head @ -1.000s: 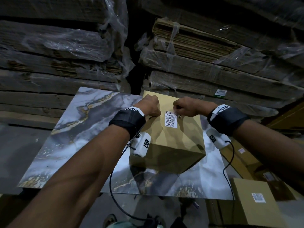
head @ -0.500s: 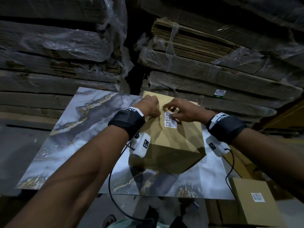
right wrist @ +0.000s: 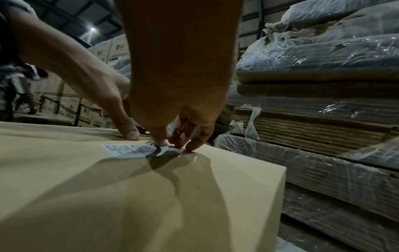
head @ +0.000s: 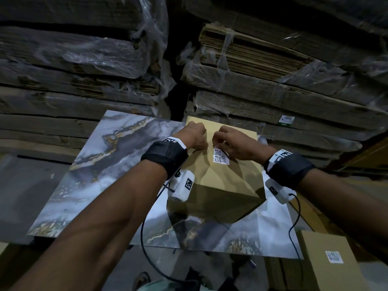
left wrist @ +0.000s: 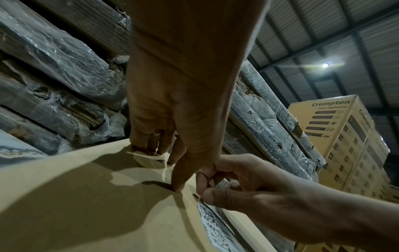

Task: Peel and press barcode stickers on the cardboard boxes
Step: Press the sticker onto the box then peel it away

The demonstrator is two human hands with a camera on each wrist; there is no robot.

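Wrapped cardboard stacks [head: 273, 66] behind; on tan cardboard box [head: 228, 177], right hand [head: 235, 143] pinches white barcode sticker [head: 220, 156]'s far edge; left hand [head: 194, 135], curled, braces with thumb. Best smoothed near-to-far, avoiding creases.

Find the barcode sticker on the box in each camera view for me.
Head: barcode sticker at centre, on the box top, under the right hand.
Left wrist: bottom centre-right, below the right hand's pinching fingers.
Right wrist: left of centre, at the fingertips.
Shared landmark: the left hand's thumb beside it.

Blk wristbands [head: 165, 157], white cams [head: 182, 188], blk cables [head: 144, 234].
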